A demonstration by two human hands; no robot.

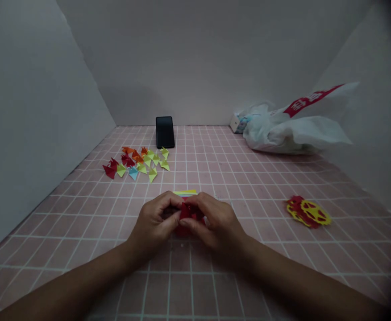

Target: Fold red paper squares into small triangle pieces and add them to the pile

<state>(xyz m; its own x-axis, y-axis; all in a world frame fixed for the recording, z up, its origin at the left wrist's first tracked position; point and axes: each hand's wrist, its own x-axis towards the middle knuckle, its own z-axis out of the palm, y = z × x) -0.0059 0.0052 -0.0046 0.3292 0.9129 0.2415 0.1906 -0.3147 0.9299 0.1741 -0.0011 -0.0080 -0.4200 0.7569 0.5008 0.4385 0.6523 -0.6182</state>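
Between my two hands is a small piece of folded red paper (185,213), pinched at its left side by my left hand (158,217). The thumb and fingers of my right hand (212,219) close on its right side. Parts of the paper are hidden behind my fingers. Just beyond and beneath my hands lies a stack of coloured paper sheets (186,193), with yellow showing at its far edge. Farther off to the left sits a group of small folded paper figures (142,162) in red, orange, yellow and blue.
A black phone (165,132) stands near the back wall. At the back right a white plastic bag (289,133) lies beside a small box (237,123). Red and yellow paper cutouts (309,211) rest on the right of the pink checked tabletop (115,285). Pale walls enclose three sides.
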